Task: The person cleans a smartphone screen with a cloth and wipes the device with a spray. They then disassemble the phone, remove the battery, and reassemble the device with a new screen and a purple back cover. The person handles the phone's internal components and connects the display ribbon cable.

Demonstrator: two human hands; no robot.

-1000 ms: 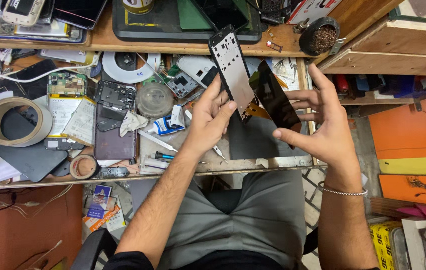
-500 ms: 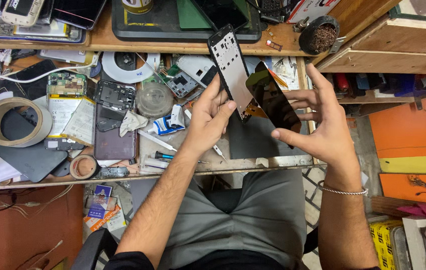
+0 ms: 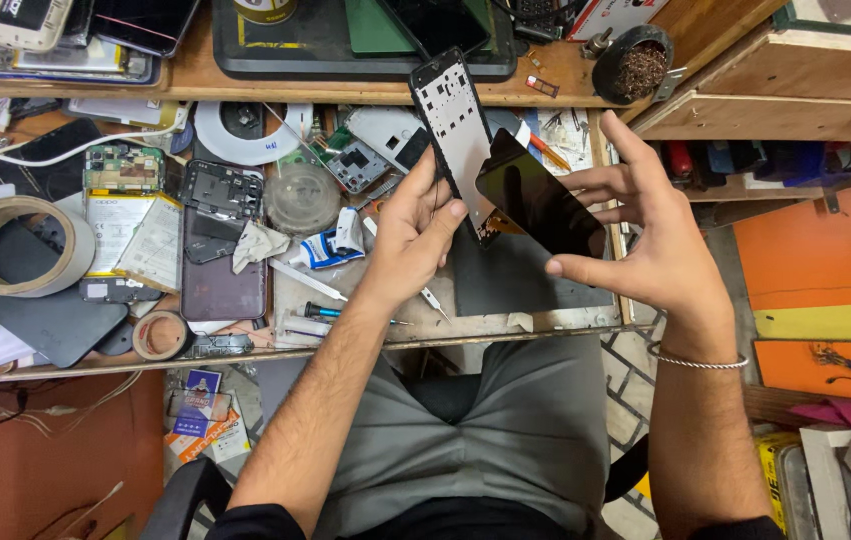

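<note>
Both hands are up over the front edge of the cluttered wooden workbench (image 3: 365,338), right of its middle. The left hand (image 3: 415,235) has its fingers curled round the long edge of a grey metal phone frame with a black rim (image 3: 457,130), thumb pressed on its face, tilting it up toward the back edge. The right hand (image 3: 650,250) is spread wide, fingertips and thumb pinching the edges of a glossy black rectangular screen panel (image 3: 537,195), which overlaps the frame's lower end. Under them lies a dark grey mat (image 3: 505,285). Toward the left end sit a beige roll of tape (image 3: 15,245), a green circuit board (image 3: 123,167) and a dark phone back cover (image 3: 220,290); a white-and-blue glue tube (image 3: 330,245) lies just left of the left hand.
</note>
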